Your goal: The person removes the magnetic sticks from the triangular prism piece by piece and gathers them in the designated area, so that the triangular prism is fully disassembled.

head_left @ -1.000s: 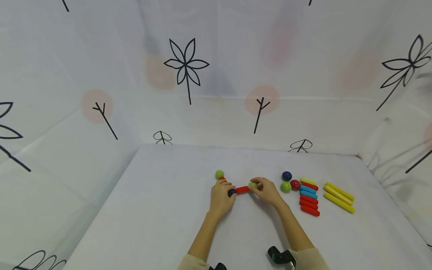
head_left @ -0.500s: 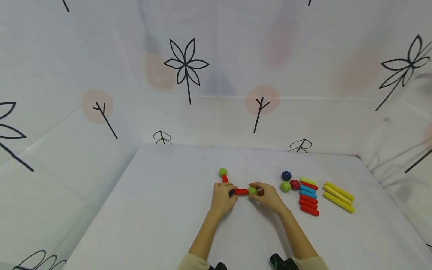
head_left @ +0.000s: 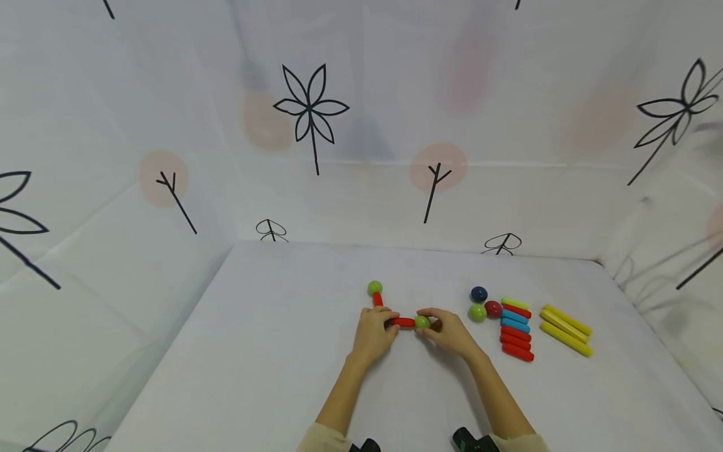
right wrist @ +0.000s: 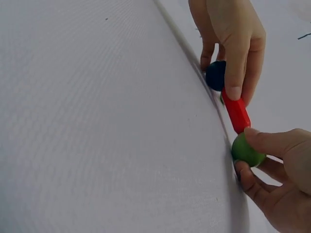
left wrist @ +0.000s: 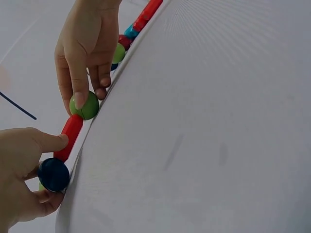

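My left hand (head_left: 371,334) grips the end of a red rod (left wrist: 71,135), its thumb on the rod and other fingers curled round a dark blue ball (left wrist: 53,174) at that end. At the rod's other end, a green ball (head_left: 422,322) is pinched between thumb and fingers of my right hand (head_left: 450,331). Ball, rod and ball stand in one line, close over the table. Beyond the left hand, a second red rod (head_left: 377,300) runs away to another green ball (head_left: 374,287); its near end is hidden by the fingers.
Right of the hands lie a blue ball (head_left: 479,294), a green ball (head_left: 477,312) and a dark red ball (head_left: 493,309). Beside them is a column of short red, blue and light green rods (head_left: 516,337), then several long yellow rods (head_left: 567,330). A patterned cloth (head_left: 361,201) hangs behind the table.
The right hand and its green ball have come slightly nearer the body, levelling the red rod. The far green ball and second rod have swung a little right. Both hands keep their grips.
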{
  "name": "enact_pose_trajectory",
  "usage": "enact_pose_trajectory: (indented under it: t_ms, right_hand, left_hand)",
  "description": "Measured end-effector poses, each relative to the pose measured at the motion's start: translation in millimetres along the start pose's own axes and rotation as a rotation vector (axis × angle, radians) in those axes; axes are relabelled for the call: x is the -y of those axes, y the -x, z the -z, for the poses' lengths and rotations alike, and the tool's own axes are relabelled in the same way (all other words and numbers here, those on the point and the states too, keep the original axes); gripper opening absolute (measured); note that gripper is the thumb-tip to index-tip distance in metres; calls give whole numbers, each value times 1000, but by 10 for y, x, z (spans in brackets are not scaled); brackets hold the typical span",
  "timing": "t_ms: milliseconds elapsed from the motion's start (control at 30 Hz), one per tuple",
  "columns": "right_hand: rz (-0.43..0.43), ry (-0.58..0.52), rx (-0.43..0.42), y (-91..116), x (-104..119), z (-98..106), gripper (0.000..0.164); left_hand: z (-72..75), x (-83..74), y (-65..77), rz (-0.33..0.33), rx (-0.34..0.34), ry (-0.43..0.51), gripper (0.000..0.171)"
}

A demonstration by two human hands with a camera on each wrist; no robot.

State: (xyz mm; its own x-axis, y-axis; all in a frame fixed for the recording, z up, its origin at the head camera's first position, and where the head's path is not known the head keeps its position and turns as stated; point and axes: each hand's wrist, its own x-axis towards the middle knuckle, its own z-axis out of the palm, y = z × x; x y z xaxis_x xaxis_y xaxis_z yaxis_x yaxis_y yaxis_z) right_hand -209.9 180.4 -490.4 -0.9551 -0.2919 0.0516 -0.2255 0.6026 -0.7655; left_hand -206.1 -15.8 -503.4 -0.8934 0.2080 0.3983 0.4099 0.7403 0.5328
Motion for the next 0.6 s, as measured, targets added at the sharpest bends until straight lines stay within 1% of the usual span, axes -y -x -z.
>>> enact_pose_trajectory:
  t_ms: [100,267,333,600]
  right_hand:
    - [17,-8,9,9,-1,-15,37]
    - [19,-15,-5,10,13,-52,37]
    - [9,-11,-21,13,28,-64,36]
    - [46,17,-91,33,57,-89,34]
  left_hand:
    - [-7,-22,-4,3,8,-30,24]
    - [-10,-54,2,45,6,-39,22]
    - [-12,-57,1,46,3,-47,20]
    - [-23,-54,8,18,-3,-82,18]
